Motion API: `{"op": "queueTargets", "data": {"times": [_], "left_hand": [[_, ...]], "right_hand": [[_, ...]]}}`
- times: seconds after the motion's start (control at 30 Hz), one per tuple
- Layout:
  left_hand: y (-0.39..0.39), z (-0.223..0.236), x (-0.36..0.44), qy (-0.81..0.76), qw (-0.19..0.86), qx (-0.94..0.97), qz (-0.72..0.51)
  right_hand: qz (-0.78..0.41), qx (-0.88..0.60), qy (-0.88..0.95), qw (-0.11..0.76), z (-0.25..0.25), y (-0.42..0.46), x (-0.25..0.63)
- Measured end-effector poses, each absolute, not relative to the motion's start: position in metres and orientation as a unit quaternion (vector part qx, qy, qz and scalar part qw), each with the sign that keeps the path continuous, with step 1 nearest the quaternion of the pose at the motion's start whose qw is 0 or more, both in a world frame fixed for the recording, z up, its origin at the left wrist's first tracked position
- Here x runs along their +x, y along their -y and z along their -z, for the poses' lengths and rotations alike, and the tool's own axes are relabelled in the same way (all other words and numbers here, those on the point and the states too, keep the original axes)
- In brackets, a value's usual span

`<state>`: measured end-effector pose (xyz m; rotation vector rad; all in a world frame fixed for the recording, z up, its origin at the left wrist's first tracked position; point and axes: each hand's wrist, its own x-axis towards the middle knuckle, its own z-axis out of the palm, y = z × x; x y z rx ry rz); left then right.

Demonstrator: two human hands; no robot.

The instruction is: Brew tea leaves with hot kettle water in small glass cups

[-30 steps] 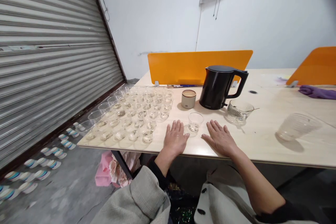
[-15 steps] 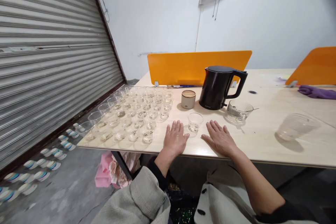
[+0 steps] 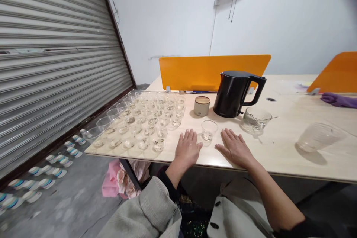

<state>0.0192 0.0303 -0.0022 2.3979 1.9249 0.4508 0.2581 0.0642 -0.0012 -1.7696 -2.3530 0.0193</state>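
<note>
My left hand [image 3: 187,148] lies palm down by the table's front edge, its fingers stretched out and holding nothing. Flat on the wood too, my right hand [image 3: 235,149] has its thumb apart from the fingers. Between the two hands, touching neither, stands a clear plastic cup [image 3: 208,131] with small dark bits at its bottom. Behind it sit a small grey canister [image 3: 202,107] with a wooden lid and a black electric kettle [image 3: 233,95]. A ribbed glass bowl [image 3: 256,119] with a thin utensil in it is right of the kettle.
Many similar clear cups [image 3: 143,142] crowd the table's left side. A stack of clear cups [image 3: 319,137] lies tipped at right, near a purple cloth [image 3: 337,99]. An orange divider [image 3: 214,70] runs behind. White containers [image 3: 46,183] line the floor at left.
The view has shifted slightly, so everything appears a little further right. Both hands stay flat on the table, and the cup between them has not visibly moved.
</note>
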Motion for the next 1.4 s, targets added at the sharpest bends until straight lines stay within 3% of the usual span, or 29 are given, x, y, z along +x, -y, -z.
{"op": "queueTargets", "data": {"times": [0.27,0.47,0.97,1.4], "left_hand": [[0.000,0.015,0.018,-0.523,-0.023,0.820,-0.232],[0.022,0.028,0.012,-0.442,-0.055,0.852,-0.273],[0.017,0.036,0.005,-0.395,-0.078,0.873,-0.274],[0.020,0.031,0.002,-0.402,-0.074,0.870,-0.274]], "right_hand": [[-0.170,-0.542,0.744,0.352,0.000,-0.081,0.230],[-0.278,-0.500,0.690,0.444,0.003,-0.090,0.196],[-0.316,-0.447,0.731,0.407,-0.006,-0.108,0.102],[-0.362,-0.422,0.731,0.396,-0.008,-0.108,0.085]]}}
